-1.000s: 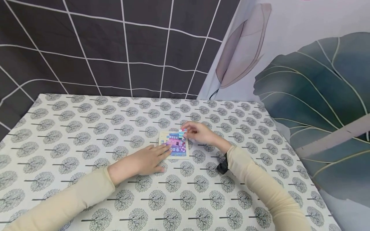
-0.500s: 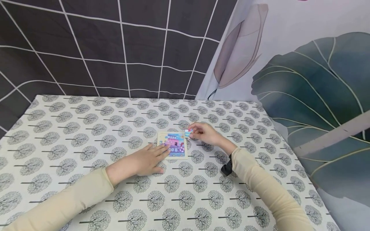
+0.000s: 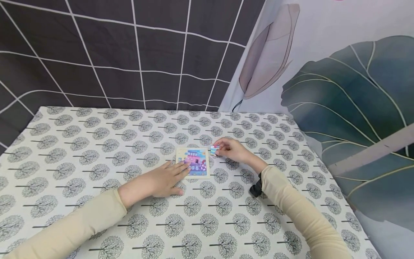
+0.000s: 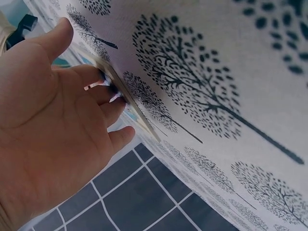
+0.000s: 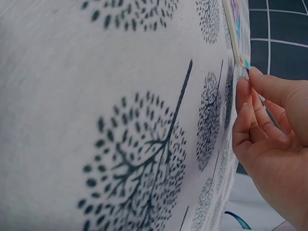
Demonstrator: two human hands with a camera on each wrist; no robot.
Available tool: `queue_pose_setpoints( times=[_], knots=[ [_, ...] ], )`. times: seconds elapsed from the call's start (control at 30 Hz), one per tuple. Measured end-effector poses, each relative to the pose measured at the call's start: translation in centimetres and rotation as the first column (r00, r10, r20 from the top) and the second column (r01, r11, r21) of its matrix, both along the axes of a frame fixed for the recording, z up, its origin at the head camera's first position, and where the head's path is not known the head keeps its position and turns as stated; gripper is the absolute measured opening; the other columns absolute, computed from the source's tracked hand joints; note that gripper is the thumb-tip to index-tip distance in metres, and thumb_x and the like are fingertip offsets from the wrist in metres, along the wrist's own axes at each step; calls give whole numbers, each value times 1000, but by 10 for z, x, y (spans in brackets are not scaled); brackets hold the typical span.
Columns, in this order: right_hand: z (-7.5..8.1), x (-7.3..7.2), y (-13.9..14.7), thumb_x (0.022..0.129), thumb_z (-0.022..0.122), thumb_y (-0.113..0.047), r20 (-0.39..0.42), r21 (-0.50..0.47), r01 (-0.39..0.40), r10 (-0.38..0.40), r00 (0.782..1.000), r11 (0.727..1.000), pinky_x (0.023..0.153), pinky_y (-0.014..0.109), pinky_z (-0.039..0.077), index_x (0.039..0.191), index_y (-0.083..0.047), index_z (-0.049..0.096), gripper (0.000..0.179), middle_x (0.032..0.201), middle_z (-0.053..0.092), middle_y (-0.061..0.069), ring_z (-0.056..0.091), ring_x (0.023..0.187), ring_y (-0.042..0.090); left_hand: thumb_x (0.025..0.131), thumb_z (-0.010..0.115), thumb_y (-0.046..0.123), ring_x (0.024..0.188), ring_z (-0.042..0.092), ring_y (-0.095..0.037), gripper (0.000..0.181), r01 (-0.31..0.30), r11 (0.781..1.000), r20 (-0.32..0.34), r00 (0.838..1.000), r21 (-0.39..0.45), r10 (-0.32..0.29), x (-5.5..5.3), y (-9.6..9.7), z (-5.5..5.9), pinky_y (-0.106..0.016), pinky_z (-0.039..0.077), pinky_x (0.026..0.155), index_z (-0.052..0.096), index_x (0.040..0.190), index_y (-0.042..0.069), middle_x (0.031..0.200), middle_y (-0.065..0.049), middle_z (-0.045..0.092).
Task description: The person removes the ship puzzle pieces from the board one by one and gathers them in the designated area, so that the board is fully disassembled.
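**Puzzle piece (image 3: 214,150) pinched in your right hand (image 3: 235,150), just beside the puzzle board (image 3: 208,169)**

Head view: Your left hand (image 3: 161,181) lies palm down, fingers straight and thumb out to the side, fingertips on the lower left of the board. It has hold of nothing. The board sits flat on the tree-print tablecloth (image 3: 226,194), pale-rimmed, with a pink, purple and blue picture; a pale patch shows at its upper left. Just off its upper right corner, your right thumb and fingers pinch the small blue, white and pink piece. Whether it touches the cloth, you cannot tell from here. Cream sleeves (image 3: 299,207) cover both your arms; a black strap (image 3: 256,189) rings your right wrist. Behind the table hangs a dark grid-patterned cloth (image 3: 113,46), with a leaf-print curtain (image 3: 352,108) to the right.

Left wrist view: Your palm faces the lens, thumb raised clear, fingers extended to the board, which shows nearly edge-on. Nothing in your grip.

Right wrist view: Your thumb and forefinger close on the piece, only a teal sliver showing; your other fingers curl beneath. The board's pale edge runs near it.
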State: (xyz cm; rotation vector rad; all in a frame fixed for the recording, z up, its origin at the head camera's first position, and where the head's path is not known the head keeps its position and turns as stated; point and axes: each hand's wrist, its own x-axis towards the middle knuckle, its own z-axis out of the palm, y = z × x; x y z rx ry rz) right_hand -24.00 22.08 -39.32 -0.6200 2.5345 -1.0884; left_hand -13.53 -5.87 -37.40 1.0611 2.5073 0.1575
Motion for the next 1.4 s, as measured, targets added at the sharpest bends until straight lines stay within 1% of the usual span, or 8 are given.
queue_pose_setpoints(
  times=[0.17, 0.33, 0.47, 0.63, 0.77, 1.0, 1.2, 1.4],
  knots=[
    [-2, 0, 1, 84, 68, -10, 5, 41, 1, -2, 1000, 999, 76, 27, 54, 113, -6, 62, 30, 94, 61, 9, 61, 83, 16, 94, 45, 46, 143, 10, -27, 73, 2, 1000, 2, 1000, 7, -2, -1, -1, -1, -48, 7, 117, 19, 148, 4, 156, -11, 8],
    [-2, 0, -2, 85, 67, -11, -37, 124, -11, 16, 999, 992, 81, 30, 53, 113, -8, 61, 29, 94, 62, 6, 61, 86, 17, 94, 44, 45, 143, 12, -27, 72, 7, 1000, 4, 1000, 14, -8, -2, 0, 0, -48, 10, 116, 21, 148, 4, 156, -11, 10],
    [-1, 1, -5, 85, 66, -11, -56, 177, -24, 35, 998, 984, 81, 30, 52, 112, -7, 61, 27, 92, 60, 5, 59, 86, 17, 95, 46, 42, 140, 22, -30, 66, 20, 998, -37, 999, 55, -18, -4, 1, 2, -48, 17, 116, 30, 144, 1, 153, -15, 21],
    [1, 2, -11, 86, 65, -9, -39, 197, -40, 49, 998, 979, 70, 26, 50, 112, -4, 60, 27, 88, 57, 6, 55, 78, 15, 95, 49, 38, 135, 32, -35, 61, 28, 995, -79, 997, 98, -20, -4, 2, 4, -49, 25, 113, 39, 139, -3, 147, -20, 32],
    [4, 5, -17, 86, 65, -7, -28, 227, -36, 44, 999, 973, 65, 23, 48, 111, -2, 60, 27, 88, 56, 7, 53, 75, 14, 94, 50, 39, 135, 32, -34, 61, 12, 996, -71, 997, 84, -6, -2, 2, 3, -48, 25, 113, 39, 139, -2, 147, -19, 33],
    [11, 5, -23, 87, 64, -12, -15, 348, -37, 45, 999, 937, 61, 25, 45, 112, -4, 58, 26, 84, 57, 7, 51, 68, 15, 94, 49, 40, 136, 30, -33, 62, -9, 997, -50, 999, 70, 13, -2, 4, 0, -47, 25, 113, 38, 141, 0, 149, -16, 30],
    [17, 1, -22, 87, 64, -12, -6, 369, -52, 58, 998, 928, 63, 26, 45, 112, -4, 58, 26, 84, 58, 7, 51, 67, 16, 94, 49, 40, 137, 28, -32, 63, -10, 999, -58, 998, 48, 13, -5, 6, 1, -47, 25, 113, 36, 142, 2, 151, -15, 27],
    [20, -1, -24, 88, 64, -12, -4, 371, -68, 75, 997, 926, 67, 29, 49, 110, -4, 58, 25, 90, 59, 10, 55, 74, 19, 94, 50, 39, 137, 29, -32, 61, -12, 999, -59, 998, 34, 14, -9, 5, 3, -47, 25, 113, 38, 141, 3, 151, -14, 28]
  ],
)
